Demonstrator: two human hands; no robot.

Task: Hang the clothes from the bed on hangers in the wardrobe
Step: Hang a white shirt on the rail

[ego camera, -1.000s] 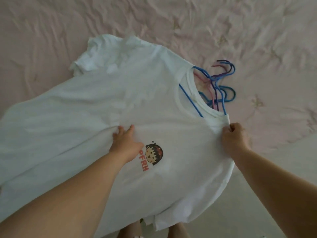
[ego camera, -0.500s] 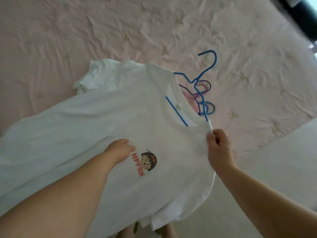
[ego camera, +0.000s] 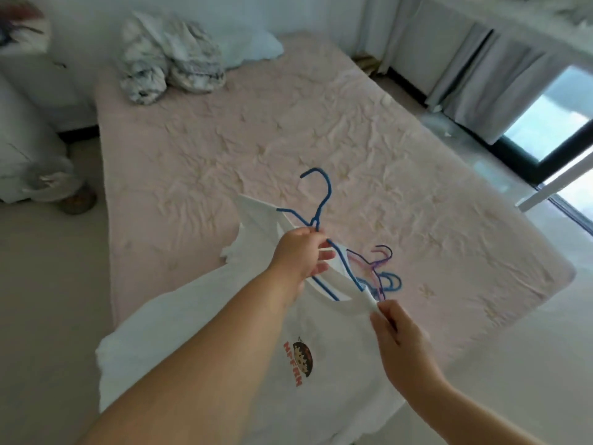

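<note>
White cotton T-shirt with a cartoon print (ego camera: 256, 342) is lifted off the pink quilted bed (ego camera: 288, 139), hanging in front of the person near the foot of the bed, with the blue wire hanger (ego camera: 316, 216) already threaded through the neck opening. Left hand (ego camera: 300, 258): fingers (ego camera: 313, 242) curled round the hanger at the base of its hook, right where the collar sits. Right hand (ego camera: 396, 329): fingers pinching the near shoulder/collar edge of the shirt, pulling it taut. Far shoulder of the shirt looks seated over the hanger's far arm; near arm runs down inside the collar, and I can't tell whether its tip has reached the shoulder seam. So the step in hand reads as seating the near shoulder. To do it well: keep the left grip at the hook base so the hanger can't rotate, use the right pinch to draw the fabric outward and over the hanger end rather than stretching the collar, then let go and check that both shoulders sit level before carrying it by the hook. Risk: thin wire and loose knit, so the shirt slides off one side if it sits off-centre. Spare coloured wire hangers (blue, pink, purple) (ego camera: 382, 271) lie in a tangle on the bed just behind the shirt; lift clear so the hook doesn't snag them. Crumpled grey-white bedding (ego camera: 170, 62) sits at the head of the bed. Wardrobe not in view.
</note>
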